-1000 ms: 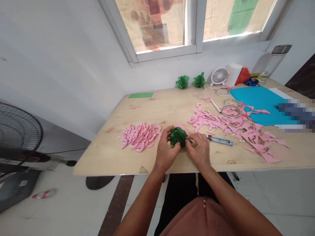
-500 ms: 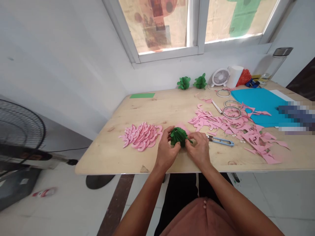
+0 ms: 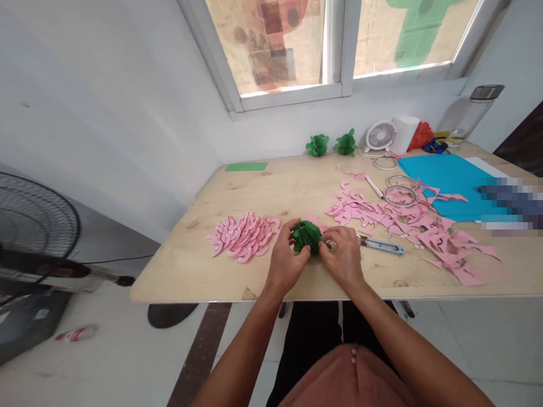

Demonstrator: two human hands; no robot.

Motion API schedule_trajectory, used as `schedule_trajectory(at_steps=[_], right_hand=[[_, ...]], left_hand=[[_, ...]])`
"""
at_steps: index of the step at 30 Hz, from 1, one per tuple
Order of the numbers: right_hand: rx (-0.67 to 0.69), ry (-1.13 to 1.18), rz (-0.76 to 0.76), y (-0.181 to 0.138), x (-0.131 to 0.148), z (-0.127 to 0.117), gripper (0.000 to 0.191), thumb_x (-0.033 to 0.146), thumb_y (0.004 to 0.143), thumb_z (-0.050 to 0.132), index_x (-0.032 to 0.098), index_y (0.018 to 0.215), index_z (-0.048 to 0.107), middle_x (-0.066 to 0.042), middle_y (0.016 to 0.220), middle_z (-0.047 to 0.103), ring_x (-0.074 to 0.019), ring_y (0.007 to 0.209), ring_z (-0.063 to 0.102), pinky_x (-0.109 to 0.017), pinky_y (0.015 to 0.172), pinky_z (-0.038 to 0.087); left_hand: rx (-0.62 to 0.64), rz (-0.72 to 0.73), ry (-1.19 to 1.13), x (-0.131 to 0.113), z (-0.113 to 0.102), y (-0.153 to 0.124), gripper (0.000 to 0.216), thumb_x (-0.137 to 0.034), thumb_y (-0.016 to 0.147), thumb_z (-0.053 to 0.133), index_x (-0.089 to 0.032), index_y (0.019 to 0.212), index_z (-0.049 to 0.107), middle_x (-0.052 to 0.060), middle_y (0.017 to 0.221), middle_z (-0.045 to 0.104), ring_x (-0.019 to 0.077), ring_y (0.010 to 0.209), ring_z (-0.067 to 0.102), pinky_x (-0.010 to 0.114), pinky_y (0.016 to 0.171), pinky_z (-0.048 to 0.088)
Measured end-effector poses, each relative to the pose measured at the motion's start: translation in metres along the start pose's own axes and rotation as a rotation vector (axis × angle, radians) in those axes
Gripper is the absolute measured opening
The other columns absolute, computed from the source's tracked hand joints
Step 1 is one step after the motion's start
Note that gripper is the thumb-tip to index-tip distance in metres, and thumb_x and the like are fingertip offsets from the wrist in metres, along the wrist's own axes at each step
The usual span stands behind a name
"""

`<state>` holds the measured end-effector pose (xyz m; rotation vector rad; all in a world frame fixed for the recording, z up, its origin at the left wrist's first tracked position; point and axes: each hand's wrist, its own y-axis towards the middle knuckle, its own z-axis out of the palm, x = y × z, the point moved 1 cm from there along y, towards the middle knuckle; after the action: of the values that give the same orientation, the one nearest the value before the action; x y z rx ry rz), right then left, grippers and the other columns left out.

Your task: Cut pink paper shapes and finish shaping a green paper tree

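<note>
One green ball is sitting between two hands above or on the tabletop, near the middle of its front edge; I cannot tell whether it is touching. It is showing many thin layers, fanning out with rounded, wavy edges. The left hand is curling its grip around the ball's left side, and the right hand is pinching the right side in a narrow grip. One pink heap, overlapping too much to count, is lying to the left. One pair of snips is lying to the right, and pink scraps, too tangled to count, are spreading toward the right edge. Three rings and one pen are lying by the scraps. Two more balls are standing at the back edge, one green strip is lying by the back left corner, and one small fan and one bottle are standing toward the back right corner.
</note>
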<state>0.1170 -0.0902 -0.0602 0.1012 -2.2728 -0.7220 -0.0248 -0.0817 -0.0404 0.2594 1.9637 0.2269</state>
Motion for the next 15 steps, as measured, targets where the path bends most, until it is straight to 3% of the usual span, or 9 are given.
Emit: schedule_trajectory(at_steps=[15], right_hand=[[-0.012, -0.033, -0.003, -0.0025, -0.0014, -0.0064, 0.002, 0.023, 0.076, 0.059, 0.022, 0.078, 0.060, -0.004, 0.088, 0.066, -0.0244, 0.089, 0.051, -0.039, 0.079, 0.034]], left_hand=[[-0.013, 0.003, -0.048, 0.0013, 0.0026, 0.0012, 0.051, -0.012, 0.070, 0.057, -0.023, 0.119, 0.047, 0.006, 0.115, 0.056, 0.0183, 0.101, 0.058, 0.035, 0.088, 0.047]])
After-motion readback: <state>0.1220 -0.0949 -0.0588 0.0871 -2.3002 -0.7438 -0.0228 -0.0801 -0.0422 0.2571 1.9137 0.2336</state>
